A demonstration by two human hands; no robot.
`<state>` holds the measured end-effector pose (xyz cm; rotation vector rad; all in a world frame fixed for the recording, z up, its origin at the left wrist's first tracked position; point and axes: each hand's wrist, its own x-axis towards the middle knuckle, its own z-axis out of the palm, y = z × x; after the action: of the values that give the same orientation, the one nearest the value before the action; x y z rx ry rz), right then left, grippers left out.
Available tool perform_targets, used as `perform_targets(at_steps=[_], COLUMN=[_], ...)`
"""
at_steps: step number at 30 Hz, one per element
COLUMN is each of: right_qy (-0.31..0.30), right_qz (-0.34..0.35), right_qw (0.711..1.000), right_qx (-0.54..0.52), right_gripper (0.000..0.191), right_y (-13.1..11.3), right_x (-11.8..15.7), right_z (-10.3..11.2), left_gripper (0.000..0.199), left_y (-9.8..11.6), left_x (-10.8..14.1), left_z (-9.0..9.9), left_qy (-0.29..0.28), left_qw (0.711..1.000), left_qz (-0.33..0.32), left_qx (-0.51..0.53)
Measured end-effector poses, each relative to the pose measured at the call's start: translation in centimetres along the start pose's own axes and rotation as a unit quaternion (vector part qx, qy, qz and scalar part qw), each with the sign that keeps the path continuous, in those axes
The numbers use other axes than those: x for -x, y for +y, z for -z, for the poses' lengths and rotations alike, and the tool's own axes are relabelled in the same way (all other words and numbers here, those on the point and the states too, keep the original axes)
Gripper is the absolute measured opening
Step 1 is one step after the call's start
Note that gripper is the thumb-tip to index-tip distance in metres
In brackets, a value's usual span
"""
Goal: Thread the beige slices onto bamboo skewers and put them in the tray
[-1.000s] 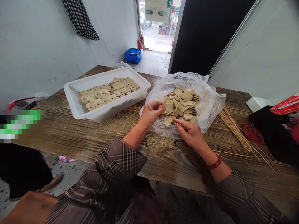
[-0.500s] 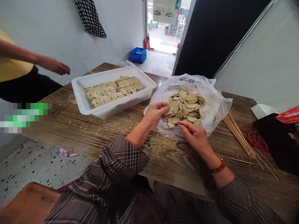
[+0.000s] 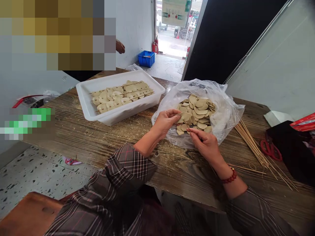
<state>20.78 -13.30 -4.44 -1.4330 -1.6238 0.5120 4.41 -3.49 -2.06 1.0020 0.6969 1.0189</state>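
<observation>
My left hand (image 3: 165,124) pinches a thin beige slice (image 3: 185,117) at its edge, over an open clear plastic bag (image 3: 222,119). Inside the bag lies a heap of loose beige slices (image 3: 199,112); what food they are I cannot tell. Close by on the right, my right hand (image 3: 206,141) has its fingers closed on a thin wooden skewer (image 3: 189,130), its tip near the held slice. Most of the skewer is hidden by the hand. Left of the bag, a white plastic tray (image 3: 123,115) holds several rows of threaded slices (image 3: 115,95).
Loose wooden skewers (image 3: 253,144) lie on the wooden table (image 3: 98,144) at the right, near red-handled scissors (image 3: 270,149) and a black bag (image 3: 292,150). Past the table stands a blue crate (image 3: 146,59) on the floor. Another person's hand (image 3: 120,47) shows behind the tray.
The other person has moved to the right behind the table. My left hand has shifted slightly right with the slice, toward the skewer tip; my right hand stays nearly still.
</observation>
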Motion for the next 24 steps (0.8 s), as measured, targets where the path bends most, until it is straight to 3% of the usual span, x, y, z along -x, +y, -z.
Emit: perform_targets(at_steps=[13, 21, 24], right_qy=[0.001, -0.001, 0.005], right_qz=[-0.014, -0.021, -0.028], right_qw=[1.0, 1.0, 0.999], right_qx=[-0.006, -0.01, -0.018], right_gripper=[0.029, 0.028, 0.029], right_y=[-0.12, -0.29, -0.24], right_x=[-0.08, -0.18, -0.23], right_z=[-0.21, -0.19, -0.22], left_gripper=[0.019, 0.029, 0.034], left_y=[0.12, -0.1, 0.17], left_x=[0.17, 0.26, 0.5], left_z=[-0.21, -0.2, -0.37], left_qy=[-0.005, -0.06, -0.062], left_qw=[0.994, 0.972, 0.98], left_qz=[-0.043, -0.089, -0.064], left_qx=[-0.102, -0.211, -0.175])
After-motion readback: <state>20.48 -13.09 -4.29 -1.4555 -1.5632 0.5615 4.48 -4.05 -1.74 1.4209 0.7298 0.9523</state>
